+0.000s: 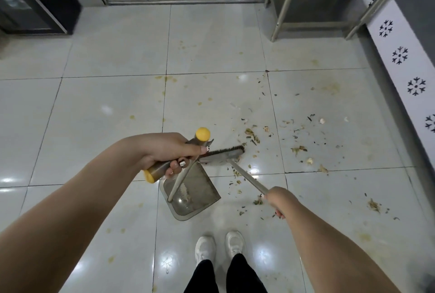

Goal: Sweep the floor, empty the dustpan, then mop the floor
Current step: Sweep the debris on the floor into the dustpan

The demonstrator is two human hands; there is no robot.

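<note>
Gripping dustpan handle (175,156) left hand (164,149), broom (247,178) right hand (279,198).

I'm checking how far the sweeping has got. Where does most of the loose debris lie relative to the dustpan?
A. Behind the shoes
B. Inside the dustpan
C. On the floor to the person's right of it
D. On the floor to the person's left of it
C: the debris is scattered over the tiles right of the dustpan, beyond the broom head; the pan holds only a little, and the tiles to its left show only stains.
</note>
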